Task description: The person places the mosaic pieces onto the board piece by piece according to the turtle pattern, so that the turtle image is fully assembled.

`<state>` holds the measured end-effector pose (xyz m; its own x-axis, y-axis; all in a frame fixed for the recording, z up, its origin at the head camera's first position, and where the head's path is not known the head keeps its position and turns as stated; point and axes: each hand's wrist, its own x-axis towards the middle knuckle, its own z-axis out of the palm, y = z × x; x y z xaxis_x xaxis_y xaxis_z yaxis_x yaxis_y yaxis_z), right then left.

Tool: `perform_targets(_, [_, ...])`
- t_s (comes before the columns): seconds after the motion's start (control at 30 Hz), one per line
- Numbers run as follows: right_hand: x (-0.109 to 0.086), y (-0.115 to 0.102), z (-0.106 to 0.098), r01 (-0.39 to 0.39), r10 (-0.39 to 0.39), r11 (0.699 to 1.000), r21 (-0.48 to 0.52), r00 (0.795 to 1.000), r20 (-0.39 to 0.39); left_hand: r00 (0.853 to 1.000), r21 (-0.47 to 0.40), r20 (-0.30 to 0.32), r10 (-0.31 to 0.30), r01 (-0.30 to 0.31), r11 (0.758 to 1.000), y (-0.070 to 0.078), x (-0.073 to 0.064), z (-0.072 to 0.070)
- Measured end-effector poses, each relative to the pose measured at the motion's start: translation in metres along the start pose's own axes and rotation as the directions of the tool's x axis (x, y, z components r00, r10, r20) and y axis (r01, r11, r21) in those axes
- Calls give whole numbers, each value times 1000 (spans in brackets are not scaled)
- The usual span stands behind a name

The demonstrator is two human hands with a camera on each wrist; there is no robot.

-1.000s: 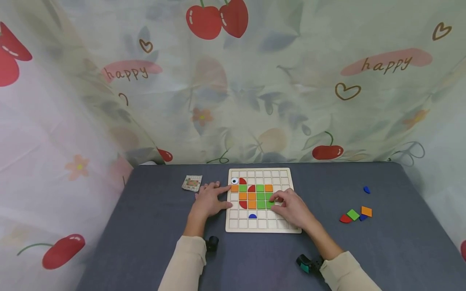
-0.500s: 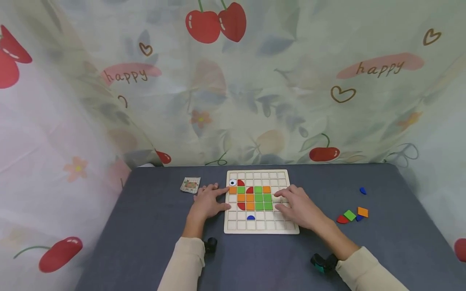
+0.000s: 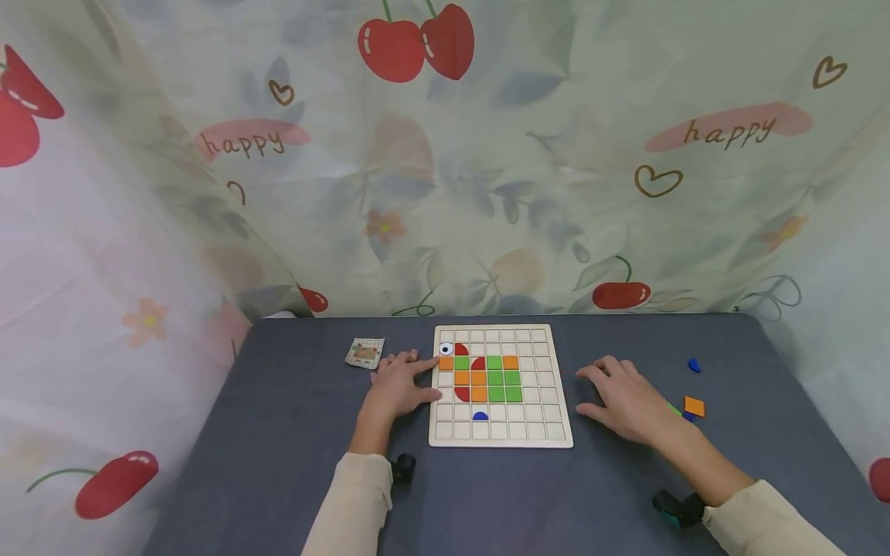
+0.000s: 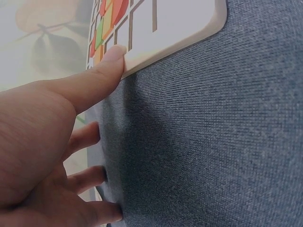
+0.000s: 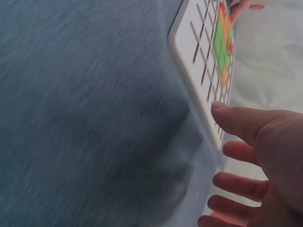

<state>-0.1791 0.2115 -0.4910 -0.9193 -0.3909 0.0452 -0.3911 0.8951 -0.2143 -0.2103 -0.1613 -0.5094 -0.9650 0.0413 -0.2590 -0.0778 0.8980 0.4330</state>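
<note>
A white grid board (image 3: 542, 432) lies on the dark cloth, partly filled with coloured pieces: green squares (image 3: 495, 378), orange squares (image 3: 478, 378), red quarter-rounds (image 3: 462, 394), a blue half-round (image 3: 480, 416) and a white eye piece (image 3: 446, 349). My left hand (image 3: 398, 384) rests at the board's left edge, with thumb and index fingertip touching it; in the left wrist view the thumb lies on the rim. To the right of the board, my right hand (image 3: 626, 401) hovers over the cloth, fingers spread and holding nothing. It partly covers a small pile of loose pieces.
Beyond the right hand lie an orange piece (image 3: 694, 406) and a blue piece (image 3: 694, 365); a green one (image 3: 674, 409) just shows. A small picture card (image 3: 365, 353) sits left of the board. A patterned curtain (image 3: 445, 193) hangs behind the table.
My right hand has let go of a green square on the board and moved right, off the board and towards the loose pieces. The left hand stays at the board's edge.
</note>
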Motion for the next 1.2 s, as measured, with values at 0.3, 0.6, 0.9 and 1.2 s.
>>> perform_targets(0.3, [-24, 43, 1, -13, 13, 1000, 22, 1000, -16, 1000, -11, 6, 2, -2, 1000, 0, -2, -1])
perform_targets(0.6, [-44, 77, 4, -14, 14, 999, 50, 1000, -1, 1000, -16, -1, 2, -2, 1000, -1, -2, -1])
perform_targets(0.9, [-54, 93, 4, -2, 4, 999, 52, 999, -40, 1000, -14, -2, 0, 0, 1000, -1, 0, 0])
perform_targets(1.2, [-51, 93, 11, 28, -26, 999, 17, 989, -148, 1000, -14, 2, -7, 7, 1000, 0, 0, -1])
